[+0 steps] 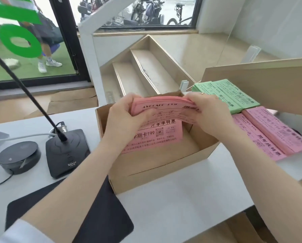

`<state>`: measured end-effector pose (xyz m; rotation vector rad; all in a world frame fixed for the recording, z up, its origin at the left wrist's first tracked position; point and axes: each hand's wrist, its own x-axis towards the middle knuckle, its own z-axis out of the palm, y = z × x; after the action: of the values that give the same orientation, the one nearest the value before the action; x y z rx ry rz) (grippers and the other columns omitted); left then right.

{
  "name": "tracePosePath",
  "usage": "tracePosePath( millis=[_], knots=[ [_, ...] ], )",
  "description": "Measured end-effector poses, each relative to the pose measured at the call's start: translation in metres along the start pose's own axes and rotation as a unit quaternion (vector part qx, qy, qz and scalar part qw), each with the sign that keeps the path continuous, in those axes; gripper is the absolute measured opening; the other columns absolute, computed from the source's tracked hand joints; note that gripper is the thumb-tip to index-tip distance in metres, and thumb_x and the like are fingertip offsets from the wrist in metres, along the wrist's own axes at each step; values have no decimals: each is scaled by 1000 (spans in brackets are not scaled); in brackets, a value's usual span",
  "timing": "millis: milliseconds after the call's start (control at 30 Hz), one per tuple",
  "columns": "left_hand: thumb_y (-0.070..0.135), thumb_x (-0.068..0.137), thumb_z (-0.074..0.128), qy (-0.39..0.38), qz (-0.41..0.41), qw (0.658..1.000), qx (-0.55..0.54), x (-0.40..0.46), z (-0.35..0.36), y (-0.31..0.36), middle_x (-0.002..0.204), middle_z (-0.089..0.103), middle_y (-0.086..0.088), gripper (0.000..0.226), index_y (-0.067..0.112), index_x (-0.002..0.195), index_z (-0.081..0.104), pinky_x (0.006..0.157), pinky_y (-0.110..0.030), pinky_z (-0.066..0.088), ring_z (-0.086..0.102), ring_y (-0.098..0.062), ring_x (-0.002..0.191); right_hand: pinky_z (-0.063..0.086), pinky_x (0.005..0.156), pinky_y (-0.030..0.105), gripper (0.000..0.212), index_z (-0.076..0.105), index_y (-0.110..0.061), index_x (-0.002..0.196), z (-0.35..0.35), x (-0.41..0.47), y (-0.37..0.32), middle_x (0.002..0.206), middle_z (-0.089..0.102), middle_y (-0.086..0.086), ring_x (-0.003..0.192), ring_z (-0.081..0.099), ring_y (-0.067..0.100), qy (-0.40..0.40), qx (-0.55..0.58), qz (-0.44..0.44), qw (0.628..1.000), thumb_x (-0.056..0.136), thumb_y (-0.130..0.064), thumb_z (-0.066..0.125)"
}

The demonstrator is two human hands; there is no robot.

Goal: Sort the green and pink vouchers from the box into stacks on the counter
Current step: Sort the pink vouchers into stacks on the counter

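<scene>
— Pink bundle (164,106) at centre: who has it?

— Both hands. The left hand (127,118) clamps its left end, thumb on top and fingers curled beneath. The right hand (208,114) pinches the right end, fingertips bending the sheets downward. The bundle arches over the box (157,165), held above it.

— And inside the box?

— One pink sheet (155,137) leans against the far wall, printed side toward the camera, partly covered by the left hand. Around it the cardboard floor shows bare.

— Where are the sorted ones?

— At three o'clock from the box, on the counter (181,199). A green stack (234,95) lies farthest away, at about two o'clock, partly under a tilted cardboard flap (260,81). Just nearer, touching its edge, two pink stacks (272,132) lie side by side, slightly overlapping.

— What lies left of the box?

— At nine o'clock a black microphone base (66,153) with its gooseneck rising toward eleven o'clock. Beyond it, a round dark puck (18,155) with a cable. At seven o'clock a black mat (94,216) runs under the left forearm.

— Anything past the counter?

— At twelve o'clock, steps (146,71) descend toward a window.
</scene>
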<state>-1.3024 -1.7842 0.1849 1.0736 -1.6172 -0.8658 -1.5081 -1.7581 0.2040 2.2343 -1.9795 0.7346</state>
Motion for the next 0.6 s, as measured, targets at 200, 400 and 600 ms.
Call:
tracePosePath(
  millis=[200,400,600],
  knots=[
    [9,81,69,-86,109,990,-24,-38,68,46,86,68,5,29,35,92,61,66,-17,49,62,-8,72,50,71,44,18,66,-23,94,-65,-39,55,82,68,0,81,60,26,7,74,43,996,77,-27,71],
    [-4,79,65,-105,16,993,-52,-85,143,29,81,65,26,39,34,88,61,70,-6,44,58,10,76,46,69,37,13,62,-18,94,-67,-91,117,90,64,1,89,56,25,-167,-26,46,985,81,-19,63],
    [19,71,67,-82,-94,985,-116,-112,183,-1,78,67,19,21,38,82,65,70,-18,47,58,0,73,37,67,31,20,56,-24,108,-48,-124,152,97,58,-7,92,52,20,-177,-71,3,982,89,-23,55]
  ],
)
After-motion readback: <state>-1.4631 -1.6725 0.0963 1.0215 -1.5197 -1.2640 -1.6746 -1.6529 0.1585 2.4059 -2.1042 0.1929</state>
